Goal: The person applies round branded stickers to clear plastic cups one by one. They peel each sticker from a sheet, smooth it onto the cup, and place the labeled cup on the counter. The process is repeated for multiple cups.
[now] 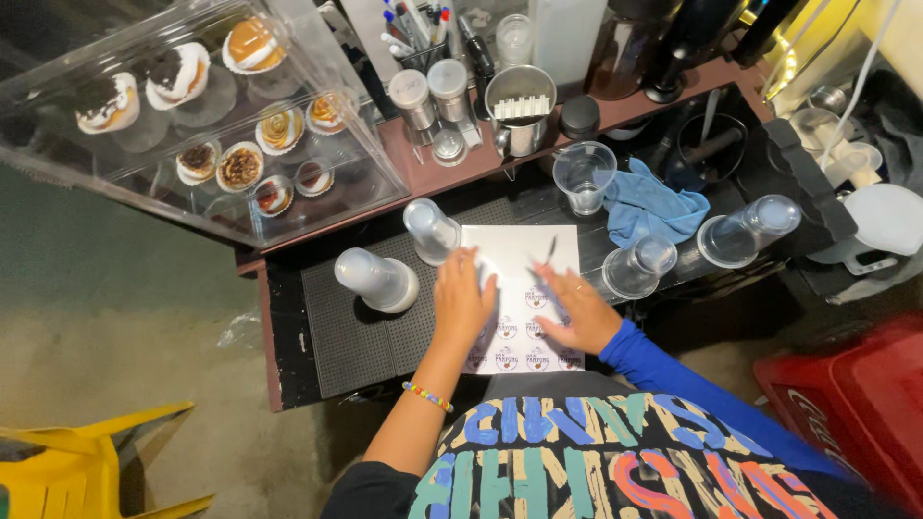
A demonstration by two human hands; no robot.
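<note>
Dark counter mat [356, 327] under my sticker sheet [519, 255]: left hand [461, 300] pressed flat holding it steady, right hand [575, 309] spread, fingertips peeling slowly near stacked plastic cups [377, 279].

Sticker sheet [524, 288] under both hands: white paper with a glossy face, round printed labels at its 6 o'clock end; the mat [361, 332] beneath is dark, matt, ribbed rubber or plastic. Clear smooth plastic cups [377, 279] at 9 o'clock and 3 o'clock, soft blue cloth [649, 207] at 2 o'clock. At 12 o'clock a shiny steel pitcher [519, 111]; at 10 o'clock a clear glossy acrylic case [192, 125].
</note>
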